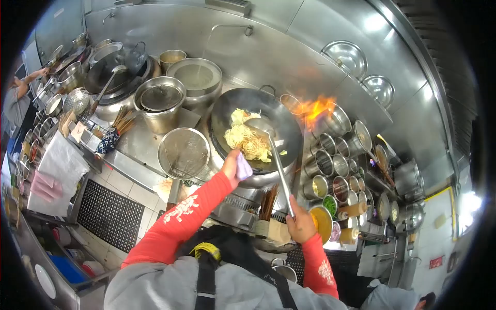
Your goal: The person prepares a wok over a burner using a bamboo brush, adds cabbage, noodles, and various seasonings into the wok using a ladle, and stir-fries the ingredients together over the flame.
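- Black wok (235,101) sits in front of the person; noodles (250,148) heaped inside it, left of centre, pale leafy bits mixed in.
- Left hand (229,167): at the wok's near rim, fingers bent in against a purple cloth (243,168). Cloth partly hides them; can't tell how tightly they're closed or if they pinch the rim through it.
- Noodles lie just beyond the left fingertips, apart from them.
- Right hand (301,225): fingers wrapped round the lower end of the ladle (276,155) handle, no visible gap.
- Ladle runs up and away from that hand; its bowl is inside the wok, against the right side of the noodles. Noodles are well apart from the right fingers.
- Bowl of orange contents (321,223) just beside the right hand.
- Wire strainer (183,150) left of the wok.
- Flame (315,108) past the wok's far right edge.
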`<action>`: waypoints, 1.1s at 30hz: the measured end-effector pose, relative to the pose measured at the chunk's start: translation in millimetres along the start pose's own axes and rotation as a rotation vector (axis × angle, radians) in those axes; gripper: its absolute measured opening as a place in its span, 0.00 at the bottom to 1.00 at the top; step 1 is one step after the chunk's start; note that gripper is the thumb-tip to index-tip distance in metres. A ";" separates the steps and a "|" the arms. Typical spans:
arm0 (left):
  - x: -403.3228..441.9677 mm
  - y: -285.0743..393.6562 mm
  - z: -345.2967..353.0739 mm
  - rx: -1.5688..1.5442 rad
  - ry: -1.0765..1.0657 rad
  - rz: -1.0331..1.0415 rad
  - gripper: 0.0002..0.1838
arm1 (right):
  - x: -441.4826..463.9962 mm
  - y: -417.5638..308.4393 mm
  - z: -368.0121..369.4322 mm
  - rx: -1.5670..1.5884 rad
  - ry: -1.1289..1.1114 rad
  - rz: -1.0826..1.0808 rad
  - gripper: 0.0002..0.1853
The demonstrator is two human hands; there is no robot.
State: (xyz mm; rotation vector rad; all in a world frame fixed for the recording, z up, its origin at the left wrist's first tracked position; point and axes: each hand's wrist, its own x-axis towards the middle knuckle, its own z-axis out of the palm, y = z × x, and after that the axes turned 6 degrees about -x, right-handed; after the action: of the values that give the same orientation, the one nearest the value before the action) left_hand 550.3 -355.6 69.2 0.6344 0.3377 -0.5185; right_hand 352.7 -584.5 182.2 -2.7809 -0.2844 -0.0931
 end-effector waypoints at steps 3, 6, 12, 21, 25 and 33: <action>-2.2 -1.1 -5.9 0.057 -0.037 -0.009 0.15 | 5.2 9.2 10.6 0.065 0.034 0.001 0.34; 2.8 -6.0 -2.8 0.055 0.040 -0.119 0.16 | 48.8 29.8 31.9 0.083 -0.010 0.097 0.34; -11.9 5.1 -7.2 0.039 0.055 -0.154 0.21 | 51.5 17.2 32.7 0.260 -0.052 0.023 0.33; -16.8 5.3 30.4 0.128 0.162 -0.080 0.22 | 33.2 21.7 9.6 0.264 -0.161 0.214 0.33; -15.5 -2.1 17.3 -0.017 0.011 -0.040 0.20 | 68.2 21.9 56.6 0.177 -0.071 0.114 0.32; 9.8 -9.0 -7.7 0.133 -0.020 -0.126 0.25 | 56.4 38.4 5.8 0.241 -0.211 0.270 0.32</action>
State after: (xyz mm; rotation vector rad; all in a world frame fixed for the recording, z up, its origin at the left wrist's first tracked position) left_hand 552.3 -360.4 54.8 0.7397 0.3278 -0.6716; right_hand 416.1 -607.5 169.7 -2.5611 0.0308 0.2823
